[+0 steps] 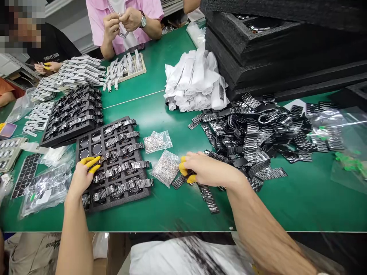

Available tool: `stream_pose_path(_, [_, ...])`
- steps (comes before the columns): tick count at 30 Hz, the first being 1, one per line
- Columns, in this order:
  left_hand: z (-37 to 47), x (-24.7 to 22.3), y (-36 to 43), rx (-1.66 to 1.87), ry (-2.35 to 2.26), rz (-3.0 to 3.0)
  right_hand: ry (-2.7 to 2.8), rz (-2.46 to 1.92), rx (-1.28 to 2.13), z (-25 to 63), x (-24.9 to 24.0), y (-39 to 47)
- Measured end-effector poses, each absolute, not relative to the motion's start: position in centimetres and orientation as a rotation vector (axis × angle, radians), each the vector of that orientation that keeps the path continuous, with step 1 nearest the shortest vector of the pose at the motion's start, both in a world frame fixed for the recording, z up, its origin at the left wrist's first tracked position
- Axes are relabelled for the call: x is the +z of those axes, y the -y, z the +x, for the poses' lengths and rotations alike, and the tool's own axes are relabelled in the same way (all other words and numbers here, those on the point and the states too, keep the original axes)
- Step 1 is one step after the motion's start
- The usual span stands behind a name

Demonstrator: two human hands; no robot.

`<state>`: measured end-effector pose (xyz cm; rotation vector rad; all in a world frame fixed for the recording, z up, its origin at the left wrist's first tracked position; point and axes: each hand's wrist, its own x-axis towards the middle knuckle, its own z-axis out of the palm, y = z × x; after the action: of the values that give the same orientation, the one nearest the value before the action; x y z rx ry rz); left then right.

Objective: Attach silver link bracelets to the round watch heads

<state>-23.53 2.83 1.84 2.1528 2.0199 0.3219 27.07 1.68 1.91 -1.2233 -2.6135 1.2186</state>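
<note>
My left hand [82, 173], with yellow covers on its fingertips, is at the left side of a black foam tray [124, 196]. Its fingers are drawn together beside a black watch band [114, 154]; whatever lies between them is hidden. Bare round watch heads [96, 149] sit in the tray's far left slots, and banded watches fill other rows. Near the tray's right, my right hand [197, 168], also with yellow fingertip covers, is closed on a black metal watch band [179, 181]. Another band [208, 198] lies just below that hand.
Loose black bands [252, 133] are heaped at right. Two bags of thin metal pins [166, 168] lie between my hands. White-wrapped pieces [196, 80] and stacked black foam [272, 53] stand behind. Another filled tray [74, 110] sits far left. Co-workers' hands [122, 25] are across the table.
</note>
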Motion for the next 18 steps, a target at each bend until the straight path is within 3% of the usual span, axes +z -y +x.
stream_pose_path(3, [-23.0, 2.7, -2.3, 0.316, -2.096, 2.148, 2.398, -1.126, 1.513, 29.1, 2.4, -2.2])
stream_pose_path(6, [-19.2, 4.4, -0.4, 0.524, -2.15, 2.038, 2.04, -0.979, 1.721, 30.4, 3.3, -2.1])
stream_pose_path(9, [-11.9, 5.9, 2.4, 0.805, -1.732, 1.901, 1.748, -0.767, 1.809, 29.3, 4.0, -1.2])
stream_pose_path(14, [-0.2, 5.1, 4.4, 0.479, -0.99, 1.608, 1.438, -0.423, 1.905, 25.1, 2.6, -0.3])
stream_pose_path(18, [1.5, 4.3, 2.6, 0.413, -1.024, 1.476, 1.49, -0.707, 1.649, 25.1, 0.5, -1.8])
